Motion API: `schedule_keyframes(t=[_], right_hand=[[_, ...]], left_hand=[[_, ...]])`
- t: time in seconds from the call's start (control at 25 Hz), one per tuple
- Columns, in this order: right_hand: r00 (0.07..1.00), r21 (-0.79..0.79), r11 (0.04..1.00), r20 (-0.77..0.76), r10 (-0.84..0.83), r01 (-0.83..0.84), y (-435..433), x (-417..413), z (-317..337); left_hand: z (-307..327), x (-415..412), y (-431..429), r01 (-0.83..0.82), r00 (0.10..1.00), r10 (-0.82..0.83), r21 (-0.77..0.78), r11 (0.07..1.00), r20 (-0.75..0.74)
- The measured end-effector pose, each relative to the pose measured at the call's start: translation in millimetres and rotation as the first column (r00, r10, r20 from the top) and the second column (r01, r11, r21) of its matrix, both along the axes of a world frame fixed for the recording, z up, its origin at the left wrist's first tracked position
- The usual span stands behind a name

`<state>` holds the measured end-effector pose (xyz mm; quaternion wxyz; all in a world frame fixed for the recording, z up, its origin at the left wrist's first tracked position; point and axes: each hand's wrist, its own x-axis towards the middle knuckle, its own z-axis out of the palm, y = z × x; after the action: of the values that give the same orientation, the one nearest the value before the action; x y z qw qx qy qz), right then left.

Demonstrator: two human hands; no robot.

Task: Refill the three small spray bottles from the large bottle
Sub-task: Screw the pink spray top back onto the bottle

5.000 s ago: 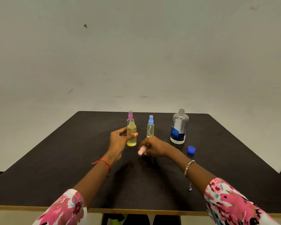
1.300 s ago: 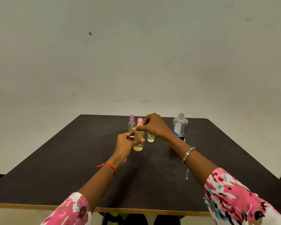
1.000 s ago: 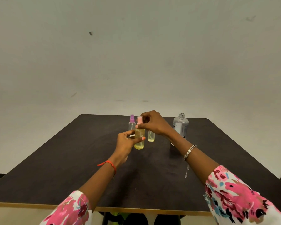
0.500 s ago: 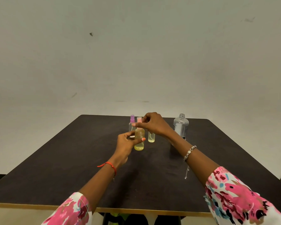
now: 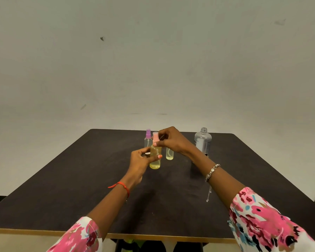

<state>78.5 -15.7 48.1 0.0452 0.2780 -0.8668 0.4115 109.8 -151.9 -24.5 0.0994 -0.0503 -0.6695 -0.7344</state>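
My left hand [image 5: 139, 160] grips the body of a small spray bottle [image 5: 155, 159] full of yellow liquid, standing on the dark table [image 5: 80, 179]. My right hand [image 5: 173, 140] pinches its pink spray cap [image 5: 155, 138], which sits on the bottle's neck. Just behind on the left stands a small bottle with a purple cap [image 5: 148, 138]. A third small bottle [image 5: 169, 154] with yellow liquid stands behind on the right, its top hidden by my right hand. The large clear bottle [image 5: 202, 140] stands uncapped at the back right.
The table's far edge lies close behind the bottles, with a plain wall beyond. A bracelet chain dangles from my right wrist [image 5: 212, 171]. The table's front edge [image 5: 153, 235] runs below my forearms.
Five seconds ago the pink cap was low in my right hand beside the open bottle. It now sits on the neck, and my right fingers have shifted slightly around it over the last second.
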Motion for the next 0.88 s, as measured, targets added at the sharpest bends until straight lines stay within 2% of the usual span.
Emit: schedule_keyframes(t=[0.32, 0.48, 0.68, 0.8, 0.88], right_hand=[[0.998, 0.002, 0.999, 0.038, 0.052, -0.052, 5.8, -2.4, 6.3], [0.999, -0.037, 0.999, 0.027, -0.03, 0.031, 6.5, -1.9, 2.2], [0.984, -0.053, 0.986, -0.072, -0.16, 0.156, -3.8, 0.8, -11.6], [0.997, 0.023, 0.997, 0.01, -0.078, 0.078, -2.2, -1.7, -5.9], [0.996, -0.022, 0.999, 0.084, 0.036, -0.035, 1.1, -3.2, -1.3]], left_hand=[[-0.7, -0.5, -3.0, 0.023, 1.0, -0.023, -0.01, 1.0, -0.005], [-1.5, -0.7, -4.9, 0.033, 0.999, -0.033, -0.028, 0.999, -0.016], [-4.8, 0.5, -2.1, 0.028, 1.0, -0.028, -0.015, 0.999, -0.009], [-2.4, 1.4, -2.7, 0.021, 1.0, -0.021, -0.014, 1.0, -0.014], [2.1, 1.9, -3.5, 0.021, 0.999, -0.021, -0.017, 1.0, -0.026]])
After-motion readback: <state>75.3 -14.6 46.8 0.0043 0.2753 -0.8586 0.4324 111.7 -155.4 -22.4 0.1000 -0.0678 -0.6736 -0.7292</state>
